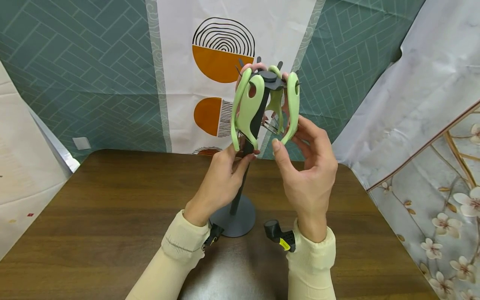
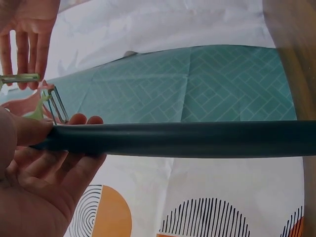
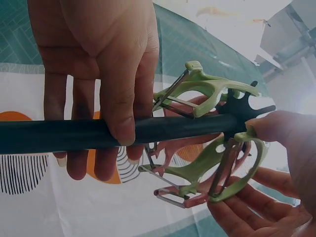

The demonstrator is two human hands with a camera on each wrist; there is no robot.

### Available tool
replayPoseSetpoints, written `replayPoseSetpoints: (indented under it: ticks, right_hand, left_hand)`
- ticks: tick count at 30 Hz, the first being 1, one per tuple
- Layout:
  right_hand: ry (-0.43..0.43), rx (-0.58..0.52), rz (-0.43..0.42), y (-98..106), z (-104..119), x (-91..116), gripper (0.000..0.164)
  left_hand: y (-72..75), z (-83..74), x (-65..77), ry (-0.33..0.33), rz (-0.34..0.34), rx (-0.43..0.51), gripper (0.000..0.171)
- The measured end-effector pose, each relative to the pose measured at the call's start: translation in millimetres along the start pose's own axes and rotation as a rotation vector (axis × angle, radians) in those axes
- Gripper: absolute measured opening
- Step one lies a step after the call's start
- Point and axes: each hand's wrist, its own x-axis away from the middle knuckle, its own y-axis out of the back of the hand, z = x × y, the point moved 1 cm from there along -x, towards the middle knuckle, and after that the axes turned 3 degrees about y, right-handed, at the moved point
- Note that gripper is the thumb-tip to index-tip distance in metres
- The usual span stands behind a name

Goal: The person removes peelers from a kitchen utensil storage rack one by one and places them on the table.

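Note:
A black stand (image 1: 241, 187) with a hooked top (image 1: 268, 76) carries several Y-shaped vegetable peelers, some green and some pink. My left hand (image 1: 220, 177) grips the pole just beneath a green peeler (image 1: 249, 108); in the left wrist view its thumb and fingers lie around the pole (image 2: 197, 139). On the right side, my right hand (image 1: 313, 171) pinches the lower end of another green peeler (image 1: 294, 102) between thumb and fingers. That peeler's upper end is still at a hook. Pink peelers (image 3: 173, 148) hang behind the green ones, partly hidden.
The round base (image 1: 240, 229) rests on a dark wooden table (image 1: 112, 216). Behind stands a green and white patterned cloth (image 1: 112, 83); a flowered cloth (image 1: 431, 200) hangs at the right. Each wrist wears a small black camera (image 1: 279, 235).

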Motion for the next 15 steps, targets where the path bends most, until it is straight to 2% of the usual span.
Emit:
replayPoseSetpoints:
  ticks: [6, 15]
  right_hand:
    - [0.026, -0.051, -0.067, 0.2, 2.5, -1.1, 0.044]
    - [0.033, -0.042, -0.086, 4.3, 2.9, -2.3, 0.043]
  left_hand:
    - [-1.6, -1.1, 0.5, -0.001, 0.004, 0.006, 0.031]
    - [-1.5, -2.6, 0.1, -0.009, -0.008, 0.018, 0.030]
